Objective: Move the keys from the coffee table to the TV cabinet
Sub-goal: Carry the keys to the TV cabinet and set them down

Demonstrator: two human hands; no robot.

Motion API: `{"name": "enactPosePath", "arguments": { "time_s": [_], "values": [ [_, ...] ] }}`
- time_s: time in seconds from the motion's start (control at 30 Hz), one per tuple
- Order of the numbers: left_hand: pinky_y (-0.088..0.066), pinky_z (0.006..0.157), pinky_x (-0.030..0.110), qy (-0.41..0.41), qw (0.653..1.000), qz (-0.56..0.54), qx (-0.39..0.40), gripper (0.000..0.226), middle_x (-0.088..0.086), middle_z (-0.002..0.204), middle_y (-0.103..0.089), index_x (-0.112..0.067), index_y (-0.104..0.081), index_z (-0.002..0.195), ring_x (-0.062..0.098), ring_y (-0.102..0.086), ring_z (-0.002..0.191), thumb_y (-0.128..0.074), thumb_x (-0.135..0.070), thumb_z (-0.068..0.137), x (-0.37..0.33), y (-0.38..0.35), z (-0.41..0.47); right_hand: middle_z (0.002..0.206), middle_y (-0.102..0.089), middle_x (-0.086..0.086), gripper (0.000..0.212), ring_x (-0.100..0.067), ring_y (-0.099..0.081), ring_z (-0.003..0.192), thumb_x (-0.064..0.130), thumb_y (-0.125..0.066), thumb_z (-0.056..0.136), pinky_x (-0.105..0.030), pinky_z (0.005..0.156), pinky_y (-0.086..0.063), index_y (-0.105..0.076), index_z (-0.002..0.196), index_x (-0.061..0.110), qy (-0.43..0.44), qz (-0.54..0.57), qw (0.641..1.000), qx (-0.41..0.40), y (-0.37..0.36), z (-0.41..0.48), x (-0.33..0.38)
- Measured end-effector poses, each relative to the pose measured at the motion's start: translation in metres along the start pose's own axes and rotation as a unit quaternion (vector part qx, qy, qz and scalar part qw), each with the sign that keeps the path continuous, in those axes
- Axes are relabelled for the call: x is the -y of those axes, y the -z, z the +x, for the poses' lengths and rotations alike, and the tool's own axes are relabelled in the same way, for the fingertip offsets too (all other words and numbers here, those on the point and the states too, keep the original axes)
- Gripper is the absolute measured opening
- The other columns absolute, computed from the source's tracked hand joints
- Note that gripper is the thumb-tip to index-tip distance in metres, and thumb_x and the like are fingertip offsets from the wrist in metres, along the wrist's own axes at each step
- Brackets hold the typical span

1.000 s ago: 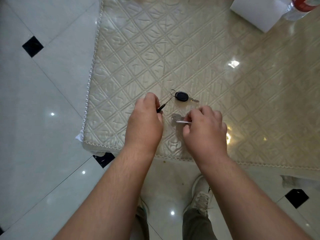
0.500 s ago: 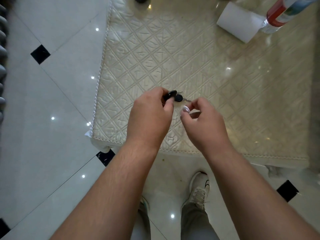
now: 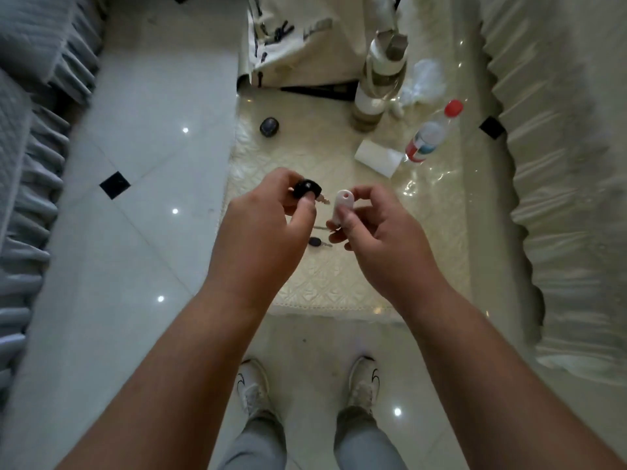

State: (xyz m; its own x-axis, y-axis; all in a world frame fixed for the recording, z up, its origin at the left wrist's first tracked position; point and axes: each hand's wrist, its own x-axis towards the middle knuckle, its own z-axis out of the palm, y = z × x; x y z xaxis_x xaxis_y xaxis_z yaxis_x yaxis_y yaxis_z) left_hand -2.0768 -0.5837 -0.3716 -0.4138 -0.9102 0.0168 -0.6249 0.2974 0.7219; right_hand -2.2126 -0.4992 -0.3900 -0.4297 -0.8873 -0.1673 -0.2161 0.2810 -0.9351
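Left hand (image 3: pixel 261 232) and right hand (image 3: pixel 383 242) now lifted, seemingly pinching keys (image 3: pixel 307 188)

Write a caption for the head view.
Left hand pinches black key, right hand holds white key, over coffee table.

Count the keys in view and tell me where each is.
3: black-headed key pinched in the left hand, white-headed key in the right hand, small dark key lower between them, hanging or lying, unclear. Fingers may hide more.
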Motion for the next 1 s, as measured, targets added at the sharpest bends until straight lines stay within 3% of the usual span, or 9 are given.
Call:
{"name": "enactPosePath", "arguments": {
  "time_s": [0.2, 0.33, 0.43, 0.5, 0.63, 0.77, 0.83, 1.0],
  "values": [
    [-0.048, 0.064, 0.009, -0.065, 0.998, 0.003, -0.01, 0.021, -0.017, 0.082, -0.068, -0.03, -0.068, 0.106, -0.006, -0.063, 0.076, -0.058, -0.038, 0.09, -0.098, 0.096, -0.03, 0.083, -0.072, 0.007, 0.02, -0.002, -0.07, 0.08, 0.034, -0.06, 0.099, -0.03, 0.074, -0.058, -0.067, 0.101, 0.016, 0.08, -0.066, 0.994, -0.043, 0.054, -0.05, 0.13],
    [-0.053, 0.071, 0.022, -0.112, 0.993, 0.018, -0.011, 0.024, -0.014, 0.09, -0.067, -0.028, -0.068, 0.112, 0.0, -0.062, 0.081, -0.056, -0.035, 0.093, -0.157, 0.154, -0.053, 0.08, -0.073, 0.011, 0.018, 0.002, -0.07, 0.077, 0.033, -0.065, 0.095, -0.027, 0.075, -0.058, -0.072, 0.096, 0.016, 0.124, -0.096, 0.985, -0.064, 0.091, -0.086, 0.204],
    [-0.04, 0.069, 0.006, -0.143, 0.988, 0.054, -0.022, 0.027, -0.011, 0.101, -0.062, -0.026, -0.068, 0.116, 0.0, -0.057, 0.083, -0.052, -0.034, 0.096, -0.198, 0.189, -0.065, 0.076, -0.073, 0.009, 0.018, -0.001, -0.07, 0.071, 0.033, -0.061, 0.097, -0.028, 0.069, -0.057, -0.069, 0.093, 0.018, 0.158, -0.123, 0.978, -0.059, 0.115, -0.107, 0.254],
    [-0.038, 0.065, 0.006, -0.167, 0.982, 0.081, -0.029, 0.027, -0.009, 0.101, -0.06, -0.024, -0.069, 0.116, 0.002, -0.056, 0.08, -0.051, -0.033, 0.097, -0.222, 0.206, -0.072, 0.076, -0.073, 0.009, 0.013, 0.002, -0.069, 0.068, 0.033, -0.058, 0.098, -0.022, 0.066, -0.056, -0.064, 0.094, 0.022, 0.182, -0.129, 0.973, -0.063, 0.131, -0.12, 0.278],
    [-0.043, 0.066, 0.011, -0.207, 0.967, 0.141, -0.041, 0.023, -0.01, 0.095, -0.07, -0.031, -0.072, 0.109, 0.002, -0.06, 0.074, -0.057, -0.039, 0.093, -0.26, 0.226, -0.085, 0.08, -0.074, 0.009, 0.004, 0.003, -0.068, 0.068, 0.035, -0.056, 0.098, -0.02, 0.063, -0.053, -0.055, 0.096, 0.032, 0.186, -0.127, 0.972, -0.065, 0.162, -0.14, 0.304],
    [-0.045, 0.064, 0.013, -0.202, 0.971, 0.107, -0.068, 0.014, -0.019, 0.084, -0.068, -0.033, -0.07, 0.099, -0.003, -0.061, 0.074, -0.061, -0.039, 0.089, -0.283, 0.224, -0.096, 0.086, -0.066, 0.012, 0.006, -0.002, -0.064, 0.068, 0.038, -0.059, 0.094, -0.028, 0.061, -0.054, -0.058, 0.095, 0.032, 0.189, -0.174, 0.961, -0.102, 0.189, -0.152, 0.309],
    [-0.043, 0.063, 0.012, -0.201, 0.973, 0.088, -0.066, 0.01, -0.02, 0.082, -0.066, -0.033, -0.066, 0.096, -0.005, -0.06, 0.073, -0.06, -0.037, 0.088, -0.288, 0.219, -0.098, 0.089, -0.06, 0.012, 0.006, -0.002, -0.061, 0.067, 0.035, -0.062, 0.091, -0.023, 0.062, -0.049, -0.062, 0.092, 0.029, 0.199, -0.205, 0.95, -0.126, 0.198, -0.155, 0.31],
    [-0.048, 0.071, 0.014, -0.22, 0.974, 0.059, -0.012, 0.018, -0.019, 0.094, -0.063, -0.034, -0.068, 0.107, -0.003, -0.062, 0.08, -0.059, -0.034, 0.092, -0.288, 0.21, -0.093, 0.077, -0.06, 0.014, 0.008, -0.001, -0.059, 0.068, 0.034, -0.065, 0.09, -0.02, 0.057, -0.04, -0.062, 0.084, 0.029, 0.183, -0.252, 0.936, -0.164, 0.211, -0.165, 0.309]
  ]
}}
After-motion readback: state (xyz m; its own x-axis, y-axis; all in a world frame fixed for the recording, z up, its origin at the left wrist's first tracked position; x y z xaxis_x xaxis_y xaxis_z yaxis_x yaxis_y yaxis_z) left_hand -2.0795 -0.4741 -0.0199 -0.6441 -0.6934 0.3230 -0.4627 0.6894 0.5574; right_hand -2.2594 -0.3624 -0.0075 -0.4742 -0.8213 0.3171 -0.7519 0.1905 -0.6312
